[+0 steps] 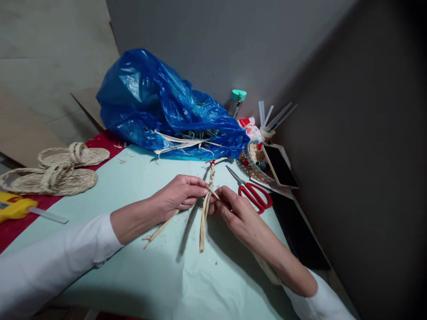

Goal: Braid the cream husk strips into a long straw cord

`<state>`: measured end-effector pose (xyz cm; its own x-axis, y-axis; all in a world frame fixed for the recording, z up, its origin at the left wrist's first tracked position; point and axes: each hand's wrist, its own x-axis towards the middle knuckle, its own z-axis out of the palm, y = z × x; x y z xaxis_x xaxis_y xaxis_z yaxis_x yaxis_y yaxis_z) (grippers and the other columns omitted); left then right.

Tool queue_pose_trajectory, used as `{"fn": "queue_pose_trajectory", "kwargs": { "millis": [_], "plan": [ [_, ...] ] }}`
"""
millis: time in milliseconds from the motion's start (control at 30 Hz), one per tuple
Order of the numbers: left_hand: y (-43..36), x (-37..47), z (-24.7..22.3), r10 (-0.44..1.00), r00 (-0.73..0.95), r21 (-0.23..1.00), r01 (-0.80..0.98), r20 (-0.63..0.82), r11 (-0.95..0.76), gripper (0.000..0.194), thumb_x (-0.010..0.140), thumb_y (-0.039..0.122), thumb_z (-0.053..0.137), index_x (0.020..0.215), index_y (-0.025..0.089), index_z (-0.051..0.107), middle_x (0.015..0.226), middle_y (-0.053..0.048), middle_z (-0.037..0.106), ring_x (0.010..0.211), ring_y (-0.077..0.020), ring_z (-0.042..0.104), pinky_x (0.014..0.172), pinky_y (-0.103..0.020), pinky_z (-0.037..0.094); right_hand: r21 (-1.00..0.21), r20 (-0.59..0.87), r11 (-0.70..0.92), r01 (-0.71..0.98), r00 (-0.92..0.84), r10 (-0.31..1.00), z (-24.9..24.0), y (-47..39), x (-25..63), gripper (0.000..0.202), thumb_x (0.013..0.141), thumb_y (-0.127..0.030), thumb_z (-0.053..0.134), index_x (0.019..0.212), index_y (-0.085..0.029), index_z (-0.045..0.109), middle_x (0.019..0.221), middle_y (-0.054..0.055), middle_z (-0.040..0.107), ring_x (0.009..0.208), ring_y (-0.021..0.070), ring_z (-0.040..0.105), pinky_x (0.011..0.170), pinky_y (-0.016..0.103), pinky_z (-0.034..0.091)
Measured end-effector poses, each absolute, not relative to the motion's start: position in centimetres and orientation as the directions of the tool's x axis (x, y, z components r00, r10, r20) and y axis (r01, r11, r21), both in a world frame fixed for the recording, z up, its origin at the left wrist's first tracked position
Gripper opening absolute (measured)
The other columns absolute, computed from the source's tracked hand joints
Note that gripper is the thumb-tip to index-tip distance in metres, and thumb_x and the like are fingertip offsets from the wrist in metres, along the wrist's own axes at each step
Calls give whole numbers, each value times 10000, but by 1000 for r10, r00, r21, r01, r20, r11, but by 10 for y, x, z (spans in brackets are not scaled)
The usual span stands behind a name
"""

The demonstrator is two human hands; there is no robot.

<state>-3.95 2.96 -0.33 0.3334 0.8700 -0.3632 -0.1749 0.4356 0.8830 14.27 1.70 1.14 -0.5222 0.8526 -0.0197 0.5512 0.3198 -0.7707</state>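
Note:
A short braid of pale dried fibre [211,175] runs toward the back of the table, its far end tied with red string [211,163]. My left hand [183,193] pinches the braid's near end from the left, and a loose strand [162,229] comes out below its palm. My right hand [231,209] is closed on another strand [213,192] just right of the braid. Between both hands a third strand [203,226] hangs down toward me. Some of the right fingertips are hidden behind the hand.
Red-handled scissors [255,195] lie right of the hands. Behind is a blue plastic bag [143,102] with fibre strips. Woven sandals [66,178] and a yellow glue gun [15,207] are at left. A basket [251,158], phone [280,165] and lidded jar [237,98] stand at back right.

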Motion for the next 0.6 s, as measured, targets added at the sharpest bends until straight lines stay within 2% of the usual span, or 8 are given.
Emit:
{"fn": "queue_pose_trajectory", "kwargs": {
  "millis": [100, 200, 300, 367, 433, 600],
  "plan": [
    [29, -40, -3, 888, 290, 887, -192, -358, 420, 123, 699, 163, 680, 785, 115, 608, 518, 48, 498, 340, 21, 204, 345, -155, 56, -741, -40, 321, 590, -516, 856, 18, 19, 145, 337, 965, -338, 354, 699, -188, 496, 663, 0, 569, 624, 123, 505, 617, 242, 348],
    [29, -39, -2, 902, 250, 890, -208, -352, 405, 133, 690, 169, 697, 785, 104, 630, 558, 25, 543, 345, 20, 230, 347, -164, 64, -770, -141, 260, 583, -553, 821, 19, 22, 151, 405, 969, -368, 331, 656, -178, 505, 644, 11, 587, 555, 109, 504, 564, 234, 366],
    [29, -38, -4, 913, 231, 896, -219, -336, 386, 144, 683, 185, 707, 785, 95, 660, 603, -16, 607, 347, 15, 262, 346, -173, 82, -817, -362, 96, 569, -635, 682, 18, 22, 154, 368, 943, -409, 374, 699, -173, 515, 668, 23, 621, 488, 105, 535, 481, 217, 387],
    [30, -38, -7, 917, 235, 901, -223, -321, 373, 167, 679, 201, 712, 800, 92, 677, 687, -57, 660, 351, 13, 296, 343, -177, 91, -841, -440, 20, 540, -706, 555, 15, 19, 152, 362, 921, -442, 417, 714, -164, 525, 682, 30, 631, 499, 112, 570, 474, 208, 408],
    [31, -39, -11, 915, 246, 899, -227, -320, 375, 198, 672, 215, 722, 824, 93, 687, 752, -80, 682, 362, 8, 345, 339, -173, 109, -877, -405, 6, 481, -745, 530, 13, 16, 148, 370, 909, -466, 442, 742, -153, 550, 710, 38, 643, 528, 112, 583, 503, 206, 431],
    [31, -38, -11, 896, 241, 871, -243, -373, 427, 233, 655, 181, 725, 860, 80, 679, 638, -40, 625, 399, -19, 445, 356, -145, 192, -933, -186, 47, 358, -587, 788, 6, 10, 137, 373, 942, -479, 374, 875, -159, 553, 731, 30, 637, 541, 112, 593, 533, 215, 452]
  ]
}}
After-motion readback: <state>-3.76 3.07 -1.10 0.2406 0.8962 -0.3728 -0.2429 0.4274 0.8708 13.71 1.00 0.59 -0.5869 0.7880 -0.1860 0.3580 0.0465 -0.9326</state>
